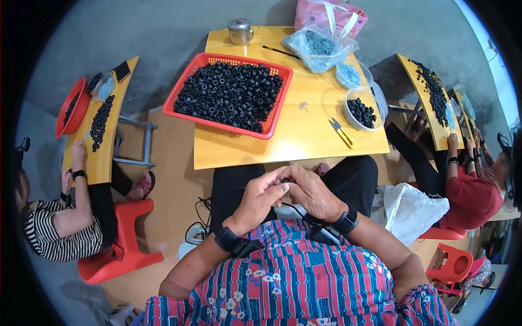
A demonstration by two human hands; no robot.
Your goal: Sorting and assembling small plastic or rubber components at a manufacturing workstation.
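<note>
My left hand (260, 196) and my right hand (315, 191) meet over my lap, just off the table's near edge. Their fingers are closed together around a small black part (285, 180), mostly hidden by thumbs and fingers; both hands appear to grip it. On the yellow table (228, 155) ahead stands a red perforated basket (187, 120), heaped with small black ring-shaped parts (228, 92). A clear round tub (375, 120) at the right holds more black parts. Beside it lie yellow-handled thread snips (341, 133).
Farther back are a bowl of light-blue pieces (348, 75), a plastic bag of pieces (318, 46), a pink bag (340, 16), a black stick (280, 51) and a metal cup (240, 32). People work at side tables left and right. A white sack (410, 209) lies at my right.
</note>
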